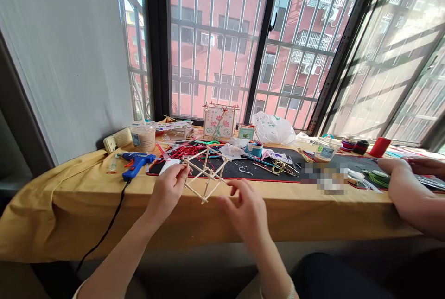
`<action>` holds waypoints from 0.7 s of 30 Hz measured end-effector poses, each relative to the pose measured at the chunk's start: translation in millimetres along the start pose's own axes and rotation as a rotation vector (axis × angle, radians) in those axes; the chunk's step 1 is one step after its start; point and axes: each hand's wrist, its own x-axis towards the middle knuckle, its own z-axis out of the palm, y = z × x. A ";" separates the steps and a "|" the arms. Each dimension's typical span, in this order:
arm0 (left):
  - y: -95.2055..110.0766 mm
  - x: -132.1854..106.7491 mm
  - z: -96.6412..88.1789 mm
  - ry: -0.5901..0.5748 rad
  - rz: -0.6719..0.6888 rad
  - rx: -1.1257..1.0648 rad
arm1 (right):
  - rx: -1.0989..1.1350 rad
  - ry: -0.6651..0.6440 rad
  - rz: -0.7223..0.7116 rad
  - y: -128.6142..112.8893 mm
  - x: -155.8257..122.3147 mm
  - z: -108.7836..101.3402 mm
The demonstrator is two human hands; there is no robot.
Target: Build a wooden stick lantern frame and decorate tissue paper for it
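Note:
A small open frame of thin wooden sticks (pixel 206 174) hangs tilted over the table's front edge. My left hand (pixel 172 183) pinches its upper left corner between thumb and fingers. On the other side, my right hand (pixel 246 206) is beside the lower right of the frame, with thumb and fingers apart and nothing visible between them. Behind the frame lies a tangle of red cord (pixel 181 149). A blue glue gun (pixel 136 164) rests on the yellow cloth to the left of my left hand.
The glue gun's black cable (pixel 116 218) drops over the front edge. Scissors (pixel 285 167) and a blue tub (pixel 254 149) lie on the black mat (pixel 239 170). Drink cups (pixel 143 137) stand at the back. Another person's arm (pixel 405 192) reaches in at the right.

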 end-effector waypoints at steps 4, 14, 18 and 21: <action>3.1 -2.1 8.6 -0.027 -0.008 0.003 | -0.140 0.043 -0.030 -19.1 7.0 37.1; -12.5 0.9 17.2 -0.015 -0.081 -0.060 | -0.186 0.005 -0.284 -5.2 -3.0 44.1; -19.5 3.8 12.1 -0.012 -0.135 -0.119 | 0.092 0.016 -0.100 6.1 -24.8 36.0; -22.5 6.3 4.4 -0.010 -0.169 -0.170 | 0.212 0.074 0.023 16.8 -23.0 28.0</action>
